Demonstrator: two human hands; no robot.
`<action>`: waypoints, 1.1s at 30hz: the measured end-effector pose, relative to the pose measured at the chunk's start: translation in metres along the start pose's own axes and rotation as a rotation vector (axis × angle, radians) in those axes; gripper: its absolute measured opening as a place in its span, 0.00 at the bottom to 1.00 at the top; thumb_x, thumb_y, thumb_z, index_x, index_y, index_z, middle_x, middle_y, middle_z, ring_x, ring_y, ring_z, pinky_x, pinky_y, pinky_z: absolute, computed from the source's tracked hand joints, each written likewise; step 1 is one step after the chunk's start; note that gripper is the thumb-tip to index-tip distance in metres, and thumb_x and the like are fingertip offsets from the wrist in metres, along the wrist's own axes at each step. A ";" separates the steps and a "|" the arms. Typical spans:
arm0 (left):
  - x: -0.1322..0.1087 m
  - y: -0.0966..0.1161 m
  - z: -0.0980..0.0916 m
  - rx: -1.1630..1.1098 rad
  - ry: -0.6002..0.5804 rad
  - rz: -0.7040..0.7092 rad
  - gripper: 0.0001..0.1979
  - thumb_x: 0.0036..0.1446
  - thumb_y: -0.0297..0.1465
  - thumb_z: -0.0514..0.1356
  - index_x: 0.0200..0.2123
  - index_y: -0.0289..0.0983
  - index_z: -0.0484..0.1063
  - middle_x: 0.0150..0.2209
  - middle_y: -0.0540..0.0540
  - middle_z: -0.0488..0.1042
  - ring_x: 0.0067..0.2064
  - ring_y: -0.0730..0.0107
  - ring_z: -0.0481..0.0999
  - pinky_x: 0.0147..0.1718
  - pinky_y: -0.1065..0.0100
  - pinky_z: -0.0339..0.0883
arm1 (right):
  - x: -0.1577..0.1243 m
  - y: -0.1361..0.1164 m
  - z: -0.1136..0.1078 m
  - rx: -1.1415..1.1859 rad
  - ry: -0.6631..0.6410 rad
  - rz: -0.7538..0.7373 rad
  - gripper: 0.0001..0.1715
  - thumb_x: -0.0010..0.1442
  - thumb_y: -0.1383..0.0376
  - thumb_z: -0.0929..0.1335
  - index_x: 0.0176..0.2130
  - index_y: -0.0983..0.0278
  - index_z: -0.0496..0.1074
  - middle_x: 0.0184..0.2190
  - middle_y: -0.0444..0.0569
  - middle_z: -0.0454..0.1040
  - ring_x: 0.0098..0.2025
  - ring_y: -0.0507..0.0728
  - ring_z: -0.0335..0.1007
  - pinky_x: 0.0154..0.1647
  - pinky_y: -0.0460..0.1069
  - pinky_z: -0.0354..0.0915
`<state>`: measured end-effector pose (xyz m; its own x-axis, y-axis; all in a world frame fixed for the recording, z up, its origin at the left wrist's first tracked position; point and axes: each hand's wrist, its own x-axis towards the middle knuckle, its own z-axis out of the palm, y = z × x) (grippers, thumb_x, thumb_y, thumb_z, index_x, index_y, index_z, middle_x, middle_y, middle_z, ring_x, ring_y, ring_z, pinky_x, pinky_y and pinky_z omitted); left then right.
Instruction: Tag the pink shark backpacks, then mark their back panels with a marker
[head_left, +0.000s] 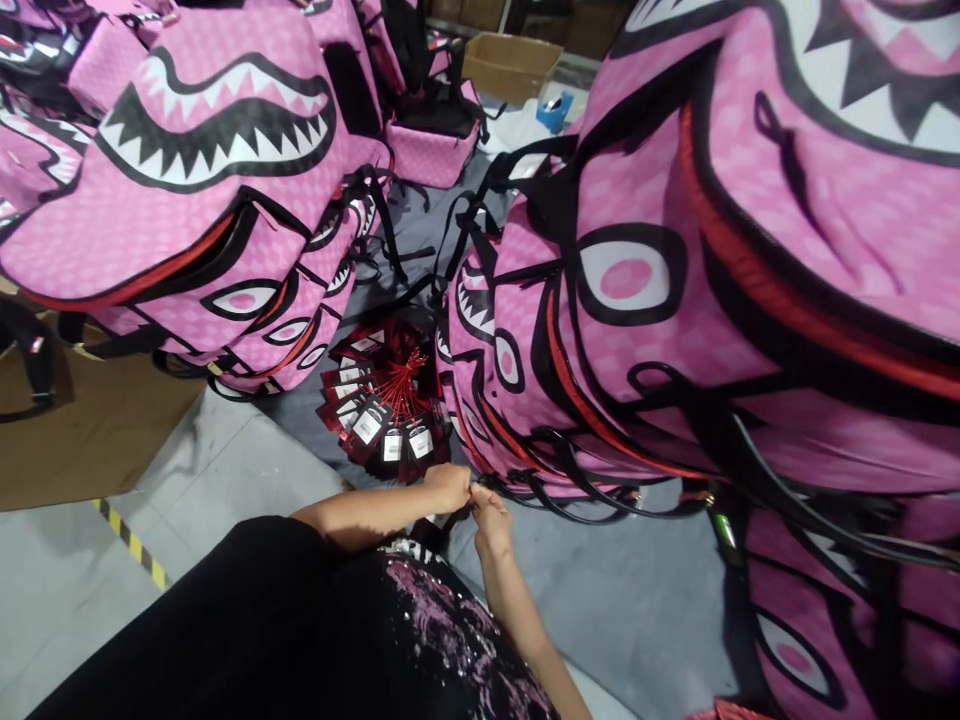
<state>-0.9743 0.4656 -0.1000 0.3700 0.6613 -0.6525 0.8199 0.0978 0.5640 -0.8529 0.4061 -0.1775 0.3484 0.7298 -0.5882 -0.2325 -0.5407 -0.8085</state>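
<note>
Looks down on a gray covering (652,590) beside tiled floor (247,470) with striped tape (133,545), between stacked pink bags (652,190). Shows tags (371,420) fanned just beyond the left hand (448,488), with long axes radiating from gathered red strings (406,375), labelled ends pointing left and nearward. With left fingers curled closed, meeting the equally closed right hand (492,512); cannot tell whether grasping anything.

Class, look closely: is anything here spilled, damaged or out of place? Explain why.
Nothing plainly stands out: no spill or clear damage shows. The tags lie fanned out between pink bags, but their red strings gather in one bunch, so they look orderly.
</note>
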 end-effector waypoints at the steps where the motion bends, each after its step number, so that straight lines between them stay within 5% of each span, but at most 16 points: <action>1: 0.000 -0.001 0.001 -0.005 -0.006 0.007 0.14 0.64 0.39 0.58 0.43 0.34 0.72 0.43 0.44 0.75 0.45 0.67 0.75 0.47 0.59 0.71 | 0.000 0.000 0.000 0.004 0.005 -0.003 0.17 0.52 0.55 0.73 0.26 0.64 0.68 0.21 0.40 0.68 0.23 0.49 0.60 0.26 0.46 0.59; 8: 0.003 -0.003 -0.001 -0.021 0.003 0.027 0.13 0.63 0.38 0.59 0.42 0.33 0.72 0.41 0.45 0.75 0.44 0.68 0.75 0.47 0.59 0.71 | -0.003 -0.003 0.004 0.041 0.039 0.014 0.18 0.51 0.54 0.73 0.27 0.65 0.68 0.22 0.40 0.68 0.23 0.49 0.60 0.28 0.46 0.60; 17: 0.007 -0.010 -0.001 -0.070 -0.037 0.038 0.13 0.63 0.38 0.59 0.41 0.32 0.72 0.38 0.46 0.75 0.40 0.70 0.75 0.43 0.62 0.72 | -0.006 -0.010 0.010 0.107 0.064 0.058 0.19 0.37 0.54 0.75 0.22 0.61 0.66 0.21 0.42 0.70 0.23 0.51 0.59 0.23 0.47 0.55; 33: 0.010 -0.011 -0.009 -0.066 -0.021 0.060 0.13 0.64 0.37 0.58 0.42 0.33 0.72 0.40 0.46 0.74 0.42 0.69 0.75 0.45 0.60 0.72 | -0.001 -0.011 0.013 0.047 0.099 0.096 0.17 0.40 0.55 0.73 0.26 0.62 0.68 0.19 0.41 0.68 0.20 0.50 0.55 0.21 0.47 0.51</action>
<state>-0.9832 0.4782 -0.1080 0.4269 0.6521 -0.6265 0.7657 0.1079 0.6341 -0.8622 0.4165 -0.1679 0.4099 0.6295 -0.6601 -0.3108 -0.5839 -0.7499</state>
